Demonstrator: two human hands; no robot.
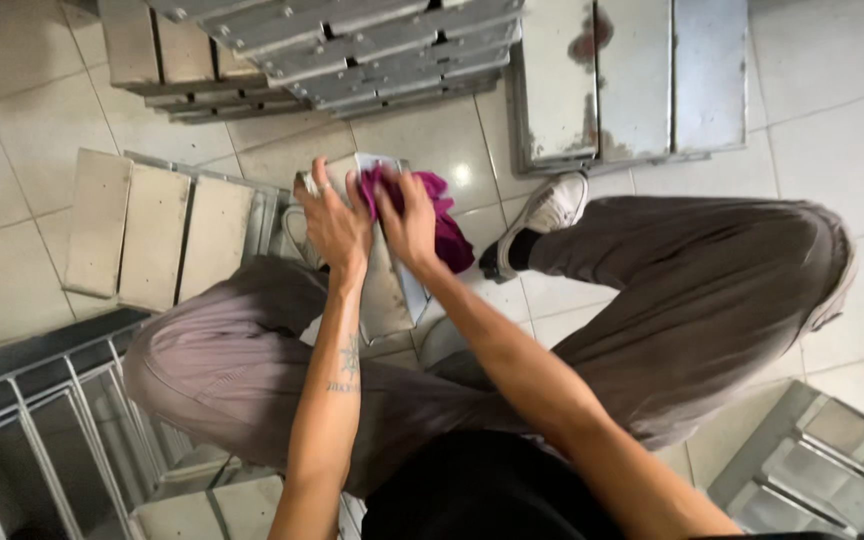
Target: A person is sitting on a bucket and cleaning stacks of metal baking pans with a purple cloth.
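Wiping a metal tray [384,290] with a magenta cloth [442,225]; tray propped on edge between the knees, above the tiled floor [32,130], leaning slightly, top end near the shoe [544,215]; cloth sitting at the tray's upper end, bunched and spilling over the right edge.

Doing it well, as a judgement: keeping the tray braced so it is not rocking on the tiles; pressing the cloth flat rather than balled; working along the length and into the folded rims; keeping fingertips off the sheet-metal edges, probably sharp.

Left hand [334,222]: fingers spread and curled over the tray's top-left corner, clamping it steady; not fully clenched, gripping the rim; ring visible on one finger.

Right hand [407,222]: palm down on the cloth, fingers partly bent and pinning the fabric against the tray face; grasping cloth, not bare metal; thumb side hidden, so exact wrap not clear.

Surroundings: similar trays stacked at top [352,50]; another bank of trays at top right [632,80]; pale trays lying flat at left [157,235]; wire rack [42,440] at lower left; more metal trays at lower right [812,460].
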